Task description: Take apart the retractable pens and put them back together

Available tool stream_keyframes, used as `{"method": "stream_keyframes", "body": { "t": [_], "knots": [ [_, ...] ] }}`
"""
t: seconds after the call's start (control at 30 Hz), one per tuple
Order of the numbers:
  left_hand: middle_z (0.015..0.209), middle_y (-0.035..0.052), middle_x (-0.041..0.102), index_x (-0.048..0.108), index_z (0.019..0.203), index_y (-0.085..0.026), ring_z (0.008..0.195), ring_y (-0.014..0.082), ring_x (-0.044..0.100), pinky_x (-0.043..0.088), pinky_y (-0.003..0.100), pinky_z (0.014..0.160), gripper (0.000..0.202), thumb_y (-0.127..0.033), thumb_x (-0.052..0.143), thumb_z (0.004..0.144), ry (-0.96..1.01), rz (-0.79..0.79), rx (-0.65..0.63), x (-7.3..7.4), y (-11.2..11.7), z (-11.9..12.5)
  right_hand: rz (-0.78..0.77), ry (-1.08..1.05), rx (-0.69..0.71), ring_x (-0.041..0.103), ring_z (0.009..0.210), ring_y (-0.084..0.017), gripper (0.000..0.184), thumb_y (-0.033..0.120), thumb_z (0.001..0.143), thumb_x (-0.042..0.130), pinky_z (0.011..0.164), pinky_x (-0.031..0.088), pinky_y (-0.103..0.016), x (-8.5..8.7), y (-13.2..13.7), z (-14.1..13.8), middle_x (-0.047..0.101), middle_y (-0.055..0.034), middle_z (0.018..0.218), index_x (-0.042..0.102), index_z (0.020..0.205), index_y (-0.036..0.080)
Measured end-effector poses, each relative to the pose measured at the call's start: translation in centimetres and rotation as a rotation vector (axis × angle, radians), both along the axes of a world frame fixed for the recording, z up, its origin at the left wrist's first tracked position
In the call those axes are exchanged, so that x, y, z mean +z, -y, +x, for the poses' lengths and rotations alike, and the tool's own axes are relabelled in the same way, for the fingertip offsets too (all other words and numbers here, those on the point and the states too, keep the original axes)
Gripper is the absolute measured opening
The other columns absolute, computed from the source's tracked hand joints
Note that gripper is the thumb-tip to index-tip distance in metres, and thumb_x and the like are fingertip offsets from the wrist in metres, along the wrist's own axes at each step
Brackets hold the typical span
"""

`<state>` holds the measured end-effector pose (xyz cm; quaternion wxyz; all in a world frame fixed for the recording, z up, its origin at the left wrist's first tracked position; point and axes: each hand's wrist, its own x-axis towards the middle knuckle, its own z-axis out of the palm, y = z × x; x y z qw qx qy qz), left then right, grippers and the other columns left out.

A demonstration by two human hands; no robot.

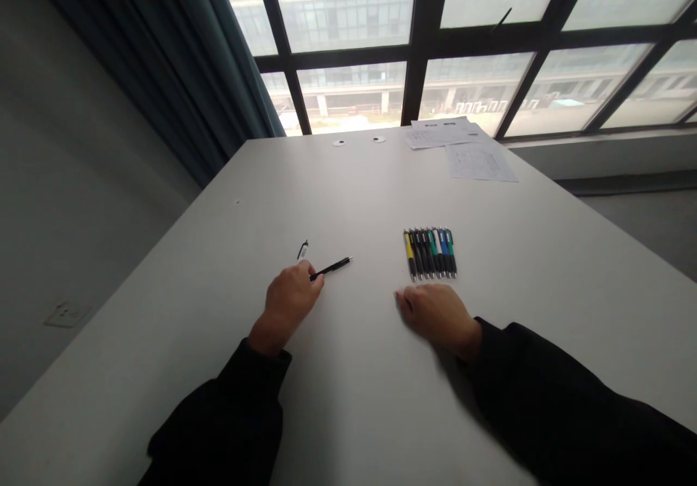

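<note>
A slim black pen gripped in the closed left hand

The pen sticks out from the fingers, pointing away to the right, and a small black-and-white pen part lies just beyond this hand. The right hand rests loosely open on the white table, just beside a row of coloured pens, not touching them.

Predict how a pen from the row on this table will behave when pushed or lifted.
The pens have slim, round barrels, so one would probably roll if pushed sideways on the smooth white table. Each looks stiff, not floppy, and is likely light for its length.
</note>
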<state>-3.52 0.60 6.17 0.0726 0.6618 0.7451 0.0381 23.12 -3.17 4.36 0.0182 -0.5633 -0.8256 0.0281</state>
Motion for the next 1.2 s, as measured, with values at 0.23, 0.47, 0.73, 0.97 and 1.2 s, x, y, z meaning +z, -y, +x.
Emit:
{"method": "stream_keyframes", "body": {
  "t": [0.23,0.47,0.73,0.97,1.2],
  "knots": [
    [0.094,0.0143,0.074,0.068,0.099,-0.017,0.088,0.0273,0.070,0.049,0.034,0.077,0.019,-0.024,0.051,0.094,0.046,-0.045,-0.183,0.4,0.4,0.7,-0.032,-0.148,-0.009,0.069,0.065,-0.023,0.046,0.034,0.101,0.038,0.060,0.039,-0.030,-0.1,0.0,0.0,0.073,-0.0151,0.073,0.070,0.074,0.014],
    [0.106,0.0102,0.065,0.065,0.099,-0.017,0.099,0.0249,0.058,0.046,0.036,0.088,0.014,-0.023,0.052,0.096,0.089,-0.028,-0.507,2.6,3.1,3.7,-0.085,-0.600,0.108,0.065,0.063,-0.010,0.031,0.038,0.100,0.052,0.064,0.049,-0.021,1.6,0.3,0.7,0.073,-0.0026,0.092,0.054,0.123,0.017],
    [0.096,0.0061,0.065,0.058,0.095,-0.020,0.083,0.0207,0.057,0.044,0.032,0.075,0.011,-0.024,0.049,0.100,0.101,0.067,-0.605,6.8,6.8,4.8,0.009,-0.945,0.121,0.063,0.063,-0.013,0.021,0.037,0.096,0.061,0.059,0.053,-0.025,6.3,1.7,1.6,0.066,-0.0032,0.079,0.064,0.099,0.016],
    [0.096,0.0039,0.067,0.062,0.100,-0.020,0.084,0.0169,0.062,0.050,0.028,0.075,0.011,-0.027,0.053,0.099,0.440,0.347,-0.671,9.4,8.2,4.1,-0.190,-1.297,0.230,0.071,0.069,-0.016,0.012,0.026,0.083,0.078,0.066,0.062,-0.030,10.2,3.2,3.0,0.072,-0.0045,0.082,0.074,0.088,0.017],
    [0.102,0.0021,0.074,0.069,0.105,-0.021,0.091,0.0162,0.071,0.059,0.027,0.082,0.015,-0.024,0.068,0.090,0.805,0.568,-0.497,12.5,11.1,3.1,0.030,-1.478,0.207,0.075,0.080,-0.018,0.015,0.014,0.081,0.079,0.077,0.066,-0.035,12.6,5.6,3.6,0.075,-0.0052,0.098,0.079,0.094,0.020]
  ]
}}
